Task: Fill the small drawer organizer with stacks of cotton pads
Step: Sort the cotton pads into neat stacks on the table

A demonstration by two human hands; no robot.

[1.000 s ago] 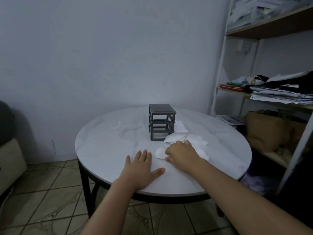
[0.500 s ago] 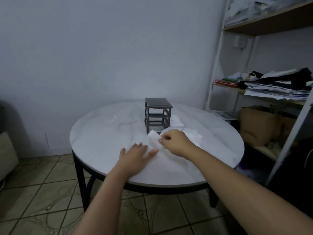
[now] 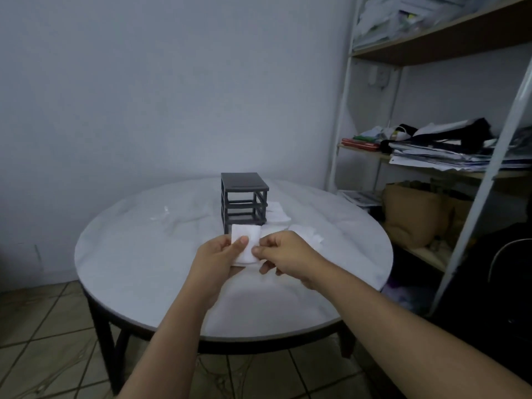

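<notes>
Cotton pads sit pinched between your left hand and right hand, above the table. The drawer organizer stands just behind, with loose pads beside it.

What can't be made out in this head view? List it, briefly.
- Cotton pads: how many are held, hidden by the left hand and right hand.
- Drawer organizer: whether its slots hold anything, too dark and small.
- Loose pads behind it: partly hidden by the organizer; count unclear.
- Shelf papers: cut off by the right edge.
</notes>
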